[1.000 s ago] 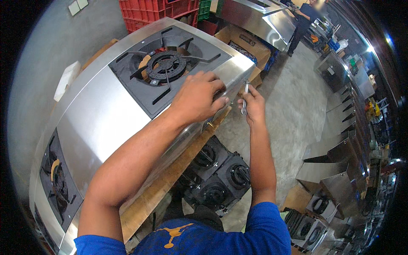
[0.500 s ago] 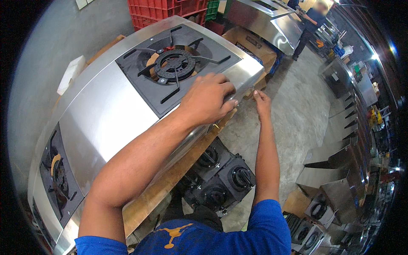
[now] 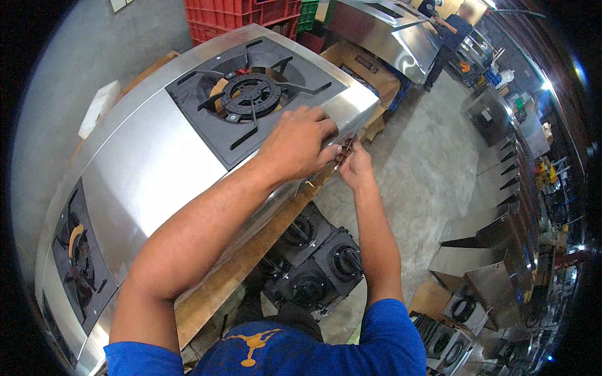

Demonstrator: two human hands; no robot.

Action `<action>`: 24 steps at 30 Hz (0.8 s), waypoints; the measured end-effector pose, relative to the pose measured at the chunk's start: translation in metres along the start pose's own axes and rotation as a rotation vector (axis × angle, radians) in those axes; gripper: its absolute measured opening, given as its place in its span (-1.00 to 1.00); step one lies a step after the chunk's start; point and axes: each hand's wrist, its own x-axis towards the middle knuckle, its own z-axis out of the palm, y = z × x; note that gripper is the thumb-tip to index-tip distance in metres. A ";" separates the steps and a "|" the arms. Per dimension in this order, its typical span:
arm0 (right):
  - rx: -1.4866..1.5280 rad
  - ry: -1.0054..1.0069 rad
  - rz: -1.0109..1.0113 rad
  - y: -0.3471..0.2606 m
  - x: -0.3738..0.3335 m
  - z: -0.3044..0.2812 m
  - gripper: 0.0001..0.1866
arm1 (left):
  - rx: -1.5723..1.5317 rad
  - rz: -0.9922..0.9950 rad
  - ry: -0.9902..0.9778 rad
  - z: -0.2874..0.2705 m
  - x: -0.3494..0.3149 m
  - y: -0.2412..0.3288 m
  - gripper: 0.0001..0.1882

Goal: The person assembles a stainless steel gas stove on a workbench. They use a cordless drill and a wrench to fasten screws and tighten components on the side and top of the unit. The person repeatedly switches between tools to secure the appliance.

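A stainless steel stove (image 3: 169,150) with black burner sections stretches in front of me. My left hand (image 3: 302,141) bends over its front edge beside the far burner (image 3: 252,95), fingers curled and thumb pointing right. What those fingers grip is hidden behind the hand. Close to that thumb, my right hand (image 3: 356,166) is closed in a pinch at the stove's front face. A small dark piece shows at its fingertips, too little of it to name. Another burner (image 3: 78,266) lies at the stove's left end.
Beneath the stove's front runs a wooden board (image 3: 248,257). Black burner units (image 3: 313,269) stand on the floor by my legs. Red crates (image 3: 241,15) and an open cardboard box (image 3: 370,72) lie beyond. Metal stove bodies (image 3: 467,269) line the right; a person (image 3: 448,41) stands far off.
My right hand has moved left and in toward the stove's front, close to my left thumb. The left hand stays at the edge. The whole view has shifted slightly.
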 end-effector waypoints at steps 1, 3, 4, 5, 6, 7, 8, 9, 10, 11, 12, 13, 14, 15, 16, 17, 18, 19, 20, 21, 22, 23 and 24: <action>0.050 -0.025 -0.036 0.002 -0.004 0.003 -0.63 | -0.004 -0.002 -0.013 -0.001 0.000 0.000 -0.64; 0.044 0.123 -0.064 0.001 -0.006 -0.001 -0.64 | -0.008 0.019 -0.001 -0.001 0.000 -0.001 -0.64; 0.041 0.180 -0.075 -0.002 -0.006 -0.006 -0.64 | -0.002 0.001 -0.023 -0.001 0.000 -0.001 -0.63; -0.080 0.199 -0.119 -0.005 -0.003 -0.013 -0.63 | -0.005 0.014 -0.004 -0.002 -0.001 -0.001 -0.63; -0.201 0.217 -0.160 -0.011 0.001 -0.020 -0.61 | -0.002 0.005 -0.014 -0.001 -0.001 -0.001 -0.63; -0.323 0.230 -0.202 -0.016 0.005 -0.028 -0.58 | 0.003 -0.001 -0.020 -0.001 -0.002 -0.001 -0.63; -0.509 0.272 -0.218 -0.022 0.011 -0.037 -0.57 | -0.002 -0.004 -0.033 -0.001 -0.002 -0.001 -0.63; -0.701 0.305 -0.237 -0.030 0.018 -0.044 -0.56 | -0.005 -0.002 -0.035 0.000 -0.002 -0.002 -0.62; -0.902 0.364 -0.237 -0.038 0.025 -0.053 -0.55 | -0.007 0.004 -0.026 0.000 -0.001 -0.002 -0.62; -0.984 0.284 -0.328 -0.046 0.032 -0.061 -0.55 | -0.007 0.010 -0.018 0.000 -0.001 -0.003 -0.62; -1.072 0.229 -0.397 -0.053 0.038 -0.069 -0.54 | -0.007 0.020 -0.002 0.001 -0.001 -0.003 -0.62; -1.169 0.193 -0.462 -0.059 0.044 -0.077 -0.53 | -0.003 0.018 -0.009 0.001 -0.002 -0.003 -0.62; -1.159 0.154 -0.512 -0.064 0.052 -0.084 -0.54 | -0.006 0.025 0.007 0.001 -0.002 -0.003 -0.62; -1.161 0.134 -0.558 -0.068 0.060 -0.089 -0.56 | -0.005 0.021 0.004 0.001 -0.002 -0.002 -0.62; -1.164 0.115 -0.606 -0.070 0.065 -0.092 -0.57 | 0.002 0.016 0.001 0.001 -0.002 -0.002 -0.62; -1.115 0.109 -0.539 -0.068 0.068 -0.093 -0.58 | 0.002 0.013 0.005 0.001 -0.002 -0.001 -0.62; -1.065 0.104 -0.472 -0.063 0.069 -0.090 -0.58 | 0.009 0.009 0.008 0.001 -0.002 0.000 -0.62; -1.016 0.139 -0.395 -0.057 0.067 -0.084 -0.59 | 0.023 0.000 0.002 0.001 -0.001 0.001 -0.62; -0.798 0.066 -0.275 -0.046 0.062 -0.076 -0.59 | 0.017 -0.005 -0.007 0.001 -0.001 0.002 -0.62; -0.591 0.118 -0.125 -0.035 0.055 -0.064 -0.58 | 0.020 -0.016 -0.022 0.001 0.000 0.002 -0.62; -0.343 0.043 -0.093 -0.021 0.044 -0.049 -0.60 | 0.033 -0.021 -0.015 0.001 0.000 0.002 -0.63; -0.086 0.089 -0.006 -0.003 0.031 -0.033 -0.63 | 0.028 -0.021 -0.022 0.000 0.001 0.002 -0.63; -0.045 0.121 -0.019 0.009 0.019 -0.017 -0.61 | 0.026 -0.016 -0.018 0.000 0.001 0.002 -0.63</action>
